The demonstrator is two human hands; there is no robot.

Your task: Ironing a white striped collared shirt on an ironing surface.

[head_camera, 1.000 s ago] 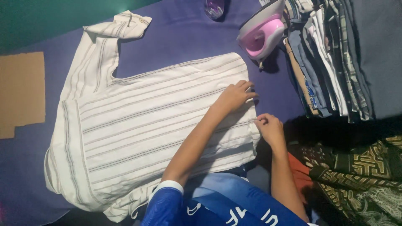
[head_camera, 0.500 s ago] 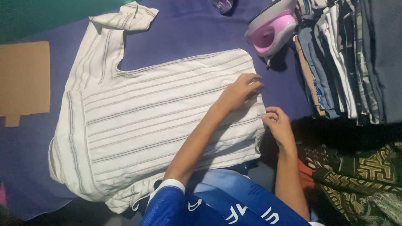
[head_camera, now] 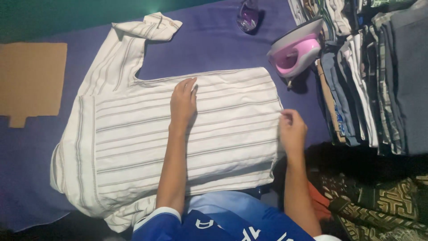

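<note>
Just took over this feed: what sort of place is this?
Likely a home ironing spot: a striped shirt spread on a purple cloth, a pink iron beside it, and stacked folded clothes.

There was only one camera, so no second view shared anything with it. It sat on the person's head and looked almost straight down at the purple cloth spread below. It was close, near enough that both forearms ran in from the bottom edge of the picture. The left hand showed near the middle and the right hand further right. The far edge of the cloth lay along the top, and a stack of folded clothes filled the right side.
</note>
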